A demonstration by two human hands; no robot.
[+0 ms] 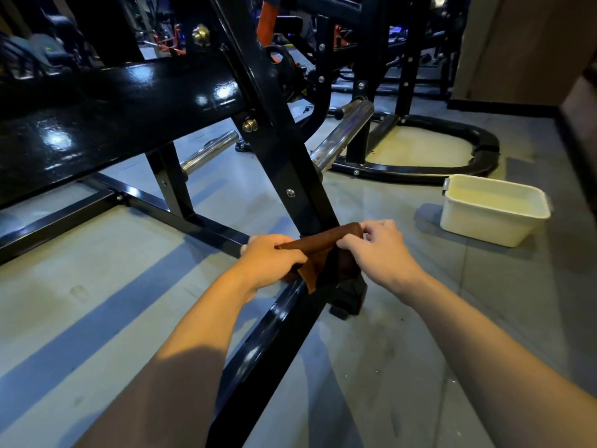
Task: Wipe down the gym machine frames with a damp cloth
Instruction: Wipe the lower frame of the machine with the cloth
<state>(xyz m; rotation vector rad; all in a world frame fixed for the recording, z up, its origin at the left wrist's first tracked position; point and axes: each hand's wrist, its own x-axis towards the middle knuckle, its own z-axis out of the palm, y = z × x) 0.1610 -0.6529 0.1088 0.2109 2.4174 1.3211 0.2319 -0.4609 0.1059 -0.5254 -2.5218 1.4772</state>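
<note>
Gym floor, black frame upright [300,189] at its base: left hand [269,261] and right hand [376,245] each pinch an end of the brown cloth [323,245] — stretched around the upright, likely for wiping; basin [491,210] far right.

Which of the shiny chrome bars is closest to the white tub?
The right chrome bar, slanting down beside the black upright post; the other chrome bar lies left of that post, farther from the white tub.
</note>
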